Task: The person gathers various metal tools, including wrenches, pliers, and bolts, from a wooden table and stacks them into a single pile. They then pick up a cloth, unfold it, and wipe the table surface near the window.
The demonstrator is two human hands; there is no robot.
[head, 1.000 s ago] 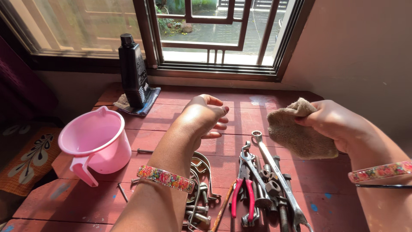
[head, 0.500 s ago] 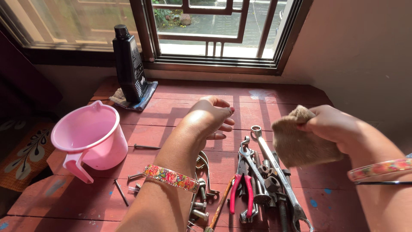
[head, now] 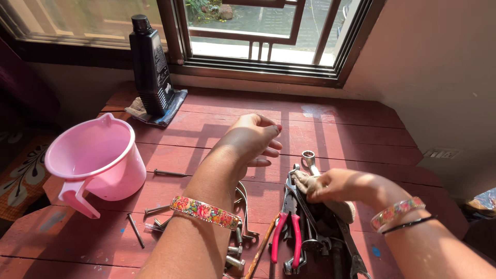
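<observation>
My right hand [head: 338, 187] is down on a pile of metal tools, holding a beige cloth [head: 330, 199] against them. A long ring spanner [head: 309, 157] sticks out from under the cloth toward the window. Red-handled pliers [head: 285, 236] lie just left of that hand, with nuts and bolts around them. My left hand [head: 251, 140] hovers above the red wooden table [head: 356, 137], fingers loosely curled and apart, holding nothing. Both wrists wear flowered bangles.
A pink plastic jug [head: 92, 164] stands at the left. A black bottle [head: 148, 64] stands on a dark cloth by the window. Loose nails [head: 170, 173] and metal clamps [head: 243, 199] lie mid-table. A wall rises on the right.
My right hand has dropped from chest height down onto the tool pile, carrying the cloth with it. My left hand has barely moved.
</observation>
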